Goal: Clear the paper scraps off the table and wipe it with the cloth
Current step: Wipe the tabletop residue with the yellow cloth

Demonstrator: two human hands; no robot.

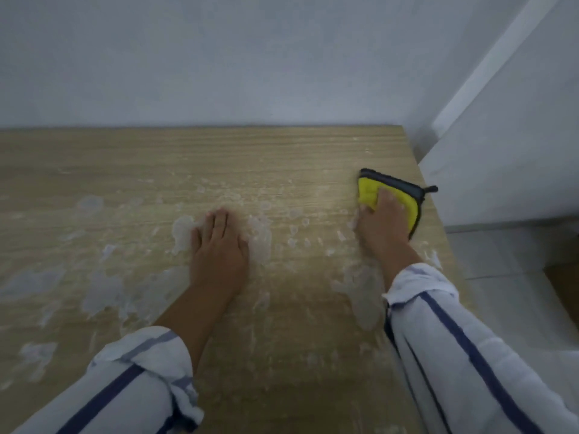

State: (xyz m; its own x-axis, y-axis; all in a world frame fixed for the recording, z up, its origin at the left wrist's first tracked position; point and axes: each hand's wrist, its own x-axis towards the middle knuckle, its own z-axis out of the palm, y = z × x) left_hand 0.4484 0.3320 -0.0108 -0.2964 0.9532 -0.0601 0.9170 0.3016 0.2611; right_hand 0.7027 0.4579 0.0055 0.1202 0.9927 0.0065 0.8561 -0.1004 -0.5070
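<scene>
Left hand: palm down, fingers straight and together, flat on the table. Right hand: palm down, pressing the cloth near its right edge. Both forearms extended forward

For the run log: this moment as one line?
phase: wiping | right hand presses yellow cloth by right edge | left hand flat on smeared wooden table

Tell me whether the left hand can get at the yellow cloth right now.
Probably yes, by reach: only smeared tabletop lies between the left hand and the yellow cloth. But the right hand presses on it.
</scene>
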